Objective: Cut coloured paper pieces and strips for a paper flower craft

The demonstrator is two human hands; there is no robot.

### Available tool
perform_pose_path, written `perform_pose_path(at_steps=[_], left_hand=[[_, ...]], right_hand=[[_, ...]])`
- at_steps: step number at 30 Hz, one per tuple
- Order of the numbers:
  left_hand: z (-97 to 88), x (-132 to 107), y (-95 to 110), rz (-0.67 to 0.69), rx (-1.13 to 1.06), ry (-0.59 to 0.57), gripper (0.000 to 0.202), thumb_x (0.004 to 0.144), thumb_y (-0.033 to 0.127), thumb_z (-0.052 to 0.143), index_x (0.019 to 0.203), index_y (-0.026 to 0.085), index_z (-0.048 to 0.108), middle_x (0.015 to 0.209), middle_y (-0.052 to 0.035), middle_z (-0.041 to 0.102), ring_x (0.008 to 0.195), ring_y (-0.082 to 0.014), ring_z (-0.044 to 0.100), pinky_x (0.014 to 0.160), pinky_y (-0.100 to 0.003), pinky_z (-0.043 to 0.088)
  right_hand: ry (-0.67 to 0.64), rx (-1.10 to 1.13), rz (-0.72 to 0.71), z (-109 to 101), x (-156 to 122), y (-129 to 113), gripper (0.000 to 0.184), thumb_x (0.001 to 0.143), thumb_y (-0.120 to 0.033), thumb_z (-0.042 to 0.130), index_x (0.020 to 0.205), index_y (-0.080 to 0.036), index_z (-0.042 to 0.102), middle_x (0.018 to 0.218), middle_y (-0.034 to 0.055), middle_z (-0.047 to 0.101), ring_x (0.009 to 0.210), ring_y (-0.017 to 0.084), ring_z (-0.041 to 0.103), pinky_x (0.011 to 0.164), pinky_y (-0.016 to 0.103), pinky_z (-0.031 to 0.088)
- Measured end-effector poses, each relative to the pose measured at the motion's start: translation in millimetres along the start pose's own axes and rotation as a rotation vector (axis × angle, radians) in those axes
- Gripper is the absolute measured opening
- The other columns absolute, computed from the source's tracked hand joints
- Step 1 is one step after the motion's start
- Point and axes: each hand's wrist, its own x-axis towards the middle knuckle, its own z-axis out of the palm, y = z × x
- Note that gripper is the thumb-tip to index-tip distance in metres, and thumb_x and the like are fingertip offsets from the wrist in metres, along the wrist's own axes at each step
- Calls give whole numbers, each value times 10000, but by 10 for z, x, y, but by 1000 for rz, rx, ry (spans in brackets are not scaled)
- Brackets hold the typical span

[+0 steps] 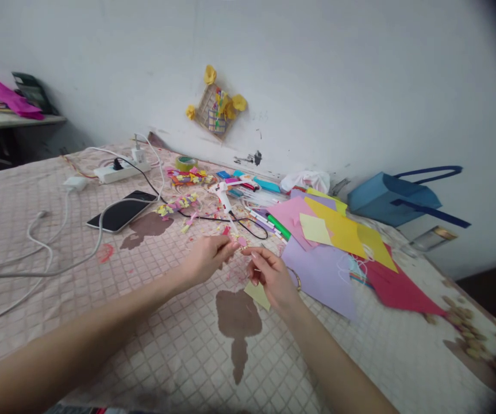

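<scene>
My left hand (211,257) is closed in a pinch at the middle of the table. A thin white stick (233,224) rises just beyond its fingertips, and a small pink paper piece (242,241) shows beside them. My right hand (271,279) faces it, fingers curled and index finger reaching toward the left fingertips; anything in its grasp is too small to make out. Behind the hands lies a white glue gun (222,198) with a black cord. A pale yellow paper piece (257,295) lies under my right hand.
Colored paper sheets (316,276), a green marker (279,227) and a blue bag (392,198) are to the right. Left are a black tablet (122,211), white cables and a power strip (120,171). Paper-covered twigs (179,204) and tape (186,163) lie behind, near the wall.
</scene>
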Motion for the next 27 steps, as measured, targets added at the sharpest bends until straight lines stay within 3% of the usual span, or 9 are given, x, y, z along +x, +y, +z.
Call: perform_pose_path(at_steps=[3,9,12,15,18,20,23,27], left_hand=[[20,-13,8,180,57,-8,239,870,354,445,922,158,570,792,-28,604,663,-110,549,583,-205,402],[11,-25,24,424,519,-119,213,905,258,378,822,160,548,776,-33,563,697,-137,529,599,-239,366],[3,-35,54,476,652,-154,198,906,250,372,825,167,532,776,-28,557,694,-142,528,594,-249,350],[3,-35,72,457,620,-150,197,905,238,358,812,174,519,770,-19,555,695,-135,525,586,-242,337],[2,-23,65,333,500,-84,227,902,236,340,751,171,496,716,-4,536,647,-117,505,558,-227,317],[-1,-11,43,223,439,-21,275,902,260,329,691,166,477,644,6,505,586,-107,475,543,-222,304],[-2,1,-6,119,398,48,383,905,344,317,598,161,455,544,18,448,501,-94,411,519,-223,275],[17,-6,-39,73,348,49,436,850,480,410,564,156,467,515,21,446,475,-88,384,486,-220,251]], right_hand=[[9,-117,-54,1,3,6,230,804,-385,515,883,-197,622,538,-28,491,458,92,422,427,203,325],[24,-690,-424,78,-61,-27,165,830,-176,420,772,-190,575,816,47,548,762,164,521,689,288,406],[9,-814,-487,90,-76,-20,186,815,-122,386,792,-189,558,853,62,549,820,184,511,737,311,395],[22,-728,-438,63,-60,-11,167,832,-174,401,779,-192,558,819,51,553,748,167,526,686,296,413],[46,-441,-212,2,-20,-7,205,862,-314,408,826,-192,569,629,1,528,508,115,484,485,241,383],[74,-227,-73,-41,10,-9,242,847,-385,432,848,-190,575,577,-15,520,458,101,467,416,213,337],[98,-11,25,-81,39,-16,252,790,-421,514,802,-180,589,747,18,593,500,81,490,401,195,322],[87,63,65,-70,38,-16,259,758,-429,552,790,-177,600,871,32,606,505,66,484,387,187,317]])
